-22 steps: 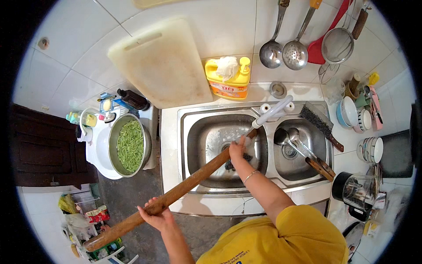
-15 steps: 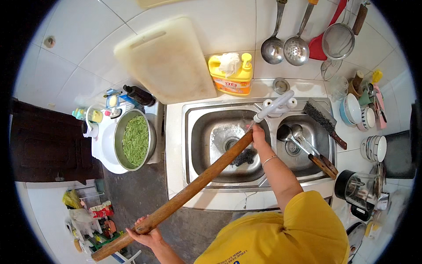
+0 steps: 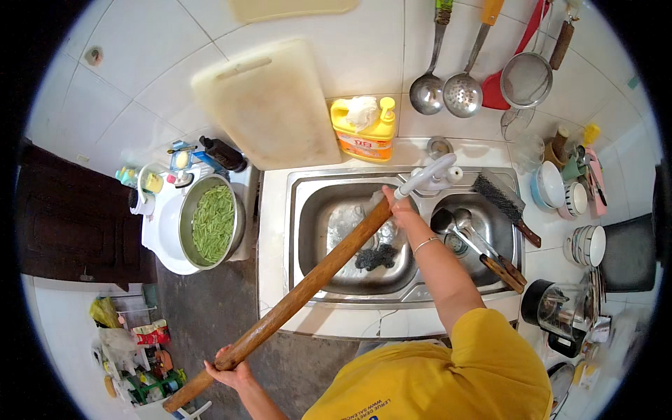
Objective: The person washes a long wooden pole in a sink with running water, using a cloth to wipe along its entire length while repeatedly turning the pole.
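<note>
Head view, two hands (image 3: 238, 374) (image 3: 399, 208), one pole (image 3: 301, 285)

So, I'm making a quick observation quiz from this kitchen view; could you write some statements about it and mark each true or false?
1. The left hand and the right hand both hold the wooden pole. True.
2. A dark scrubber lies in the left basin. True.
3. The wooden pole lies wholly inside the left basin. False: it slants out past the basin's front edge.
4. Green vegetable pieces lie in a metal bowl. True.
5. The metal bowl stands to the right of the left basin. False: it stands to the left.
</note>
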Available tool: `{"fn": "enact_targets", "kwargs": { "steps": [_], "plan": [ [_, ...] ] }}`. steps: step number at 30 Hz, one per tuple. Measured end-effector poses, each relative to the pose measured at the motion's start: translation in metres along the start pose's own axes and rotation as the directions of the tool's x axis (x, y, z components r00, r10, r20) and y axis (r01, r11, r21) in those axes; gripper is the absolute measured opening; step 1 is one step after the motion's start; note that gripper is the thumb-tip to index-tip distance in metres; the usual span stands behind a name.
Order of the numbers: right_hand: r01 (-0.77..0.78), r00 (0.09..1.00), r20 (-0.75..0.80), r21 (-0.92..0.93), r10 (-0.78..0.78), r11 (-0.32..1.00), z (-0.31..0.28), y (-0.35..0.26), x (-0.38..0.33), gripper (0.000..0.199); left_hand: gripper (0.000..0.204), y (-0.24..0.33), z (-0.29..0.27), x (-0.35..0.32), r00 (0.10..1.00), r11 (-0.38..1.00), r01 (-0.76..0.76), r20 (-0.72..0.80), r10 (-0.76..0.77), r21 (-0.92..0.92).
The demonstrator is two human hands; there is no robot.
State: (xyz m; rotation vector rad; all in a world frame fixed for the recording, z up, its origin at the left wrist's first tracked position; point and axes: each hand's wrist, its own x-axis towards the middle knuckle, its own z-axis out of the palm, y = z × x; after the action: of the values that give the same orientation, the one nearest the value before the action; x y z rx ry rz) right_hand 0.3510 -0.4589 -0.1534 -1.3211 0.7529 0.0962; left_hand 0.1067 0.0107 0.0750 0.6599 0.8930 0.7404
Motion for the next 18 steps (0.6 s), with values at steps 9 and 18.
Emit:
{"fn": "enact_targets", "kwargs": {
  "steps": [9, 18],
  "plan": [
    [-0.366, 0.893, 0.451, 0.708, 0.013, 0.604, -0.021, 0.016, -0.008, 0.034, 0.043, 0.000, -0.010, -0.005, 0.997, 0.990, -0.012, 0.075, 0.022, -0.139],
    [-0.332, 0.941, 0.257, 0.565, 0.222, 0.755, -0.045, -0.007, -0.049, 0.027, 0.043, -0.004, -0.011, -0.014, 0.994, 0.994, -0.012, -0.113, 0.000, -0.107]
  ]
}}
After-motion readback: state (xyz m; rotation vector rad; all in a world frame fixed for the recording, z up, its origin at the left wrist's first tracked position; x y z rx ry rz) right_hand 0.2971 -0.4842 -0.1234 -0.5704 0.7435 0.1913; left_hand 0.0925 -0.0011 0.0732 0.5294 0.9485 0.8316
